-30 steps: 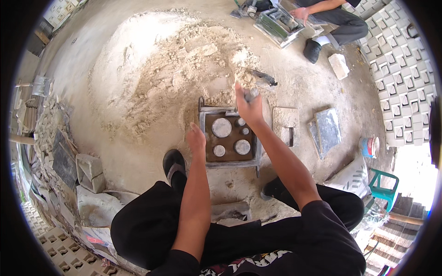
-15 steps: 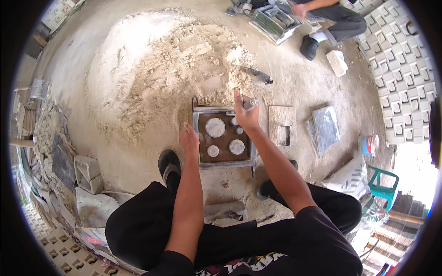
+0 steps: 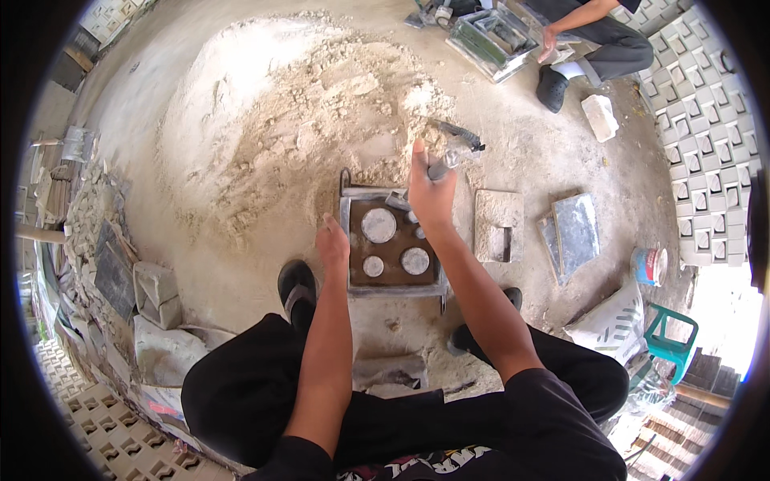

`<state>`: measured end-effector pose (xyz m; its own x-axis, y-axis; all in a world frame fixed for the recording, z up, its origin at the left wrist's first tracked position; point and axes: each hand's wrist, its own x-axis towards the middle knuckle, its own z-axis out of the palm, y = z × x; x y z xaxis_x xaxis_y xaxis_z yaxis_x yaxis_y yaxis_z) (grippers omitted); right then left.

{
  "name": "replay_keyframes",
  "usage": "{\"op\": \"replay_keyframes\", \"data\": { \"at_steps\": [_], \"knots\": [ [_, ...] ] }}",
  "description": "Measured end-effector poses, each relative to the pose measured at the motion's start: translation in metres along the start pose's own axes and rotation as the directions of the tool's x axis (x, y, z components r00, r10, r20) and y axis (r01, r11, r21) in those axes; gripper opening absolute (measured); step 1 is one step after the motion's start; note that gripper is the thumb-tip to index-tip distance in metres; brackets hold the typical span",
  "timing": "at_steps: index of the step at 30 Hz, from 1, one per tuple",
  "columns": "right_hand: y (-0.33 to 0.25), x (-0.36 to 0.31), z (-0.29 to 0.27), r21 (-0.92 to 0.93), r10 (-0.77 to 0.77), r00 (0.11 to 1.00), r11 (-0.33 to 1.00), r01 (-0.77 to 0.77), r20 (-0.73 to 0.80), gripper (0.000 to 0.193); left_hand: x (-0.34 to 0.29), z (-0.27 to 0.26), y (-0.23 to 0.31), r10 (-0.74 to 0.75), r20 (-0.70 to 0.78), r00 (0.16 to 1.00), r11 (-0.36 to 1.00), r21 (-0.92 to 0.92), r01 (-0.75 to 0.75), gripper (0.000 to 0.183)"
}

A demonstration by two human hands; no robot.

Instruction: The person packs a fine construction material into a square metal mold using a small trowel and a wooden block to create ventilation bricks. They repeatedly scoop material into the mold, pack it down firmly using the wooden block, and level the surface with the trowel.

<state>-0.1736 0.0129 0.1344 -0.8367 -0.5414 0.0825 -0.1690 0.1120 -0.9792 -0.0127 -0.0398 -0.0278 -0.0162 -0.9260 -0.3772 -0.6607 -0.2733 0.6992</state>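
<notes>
A square metal moulding frame (image 3: 391, 291) lies on the ground between my feet, packed with brown sand (image 3: 395, 254). Several pale round discs are set in the sand, among them a large one (image 3: 378, 225) and another (image 3: 415, 260). My left hand (image 3: 330, 244) is closed at the frame's left wall, thumb raised; most of its fingers are hidden. Over the far right corner, my right hand (image 3: 431, 196) grips a grey tool (image 3: 437, 169) with a rounded end showing above the fist. A grey block-like piece (image 3: 395, 200) shows beside that fist; whether it belongs to the tool is unclear.
Beyond the frame spreads a heap of pale powder (image 3: 321, 104), with a dark-handled tool (image 3: 457, 135) at its edge. Rightward lie a slotted board (image 3: 497, 226), grey plates (image 3: 576, 228), a sack (image 3: 611, 321) and a green stool (image 3: 672, 341). A co-worker's hand (image 3: 549, 44) is near another frame (image 3: 489, 44).
My right hand has risen slightly and tilted the grey tool. More of the grey piece beside the fist shows now. My left hand stays by the frame; the whole view has shifted slightly.
</notes>
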Motion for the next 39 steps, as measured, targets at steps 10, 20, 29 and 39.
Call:
{"op": "replay_keyframes", "data": {
  "at_steps": [10,20,29,39],
  "knots": [
    [0.011,-0.025,-0.004,0.053,0.112,0.993,0.992,-0.111,-0.026,0.043,0.000,0.005,0.005,0.029,-0.012,1.000,0.998,0.060,-0.028,0.076],
    [0.014,-0.055,-0.017,0.030,0.063,0.997,0.998,-0.061,-0.050,0.041,-0.002,-0.001,0.008,-0.005,-0.002,1.000,0.998,0.066,0.005,0.075],
    [0.013,-0.063,-0.028,0.117,0.187,0.968,0.979,-0.169,-0.167,0.043,-0.002,-0.002,0.003,0.020,-0.014,1.000,0.997,0.075,-0.019,0.077],
    [-0.021,-0.042,-0.011,0.161,0.171,0.981,0.975,-0.155,-0.093,0.044,0.004,-0.001,-0.006,-0.004,-0.031,0.999,0.996,0.084,0.006,0.076]
  ]
}}
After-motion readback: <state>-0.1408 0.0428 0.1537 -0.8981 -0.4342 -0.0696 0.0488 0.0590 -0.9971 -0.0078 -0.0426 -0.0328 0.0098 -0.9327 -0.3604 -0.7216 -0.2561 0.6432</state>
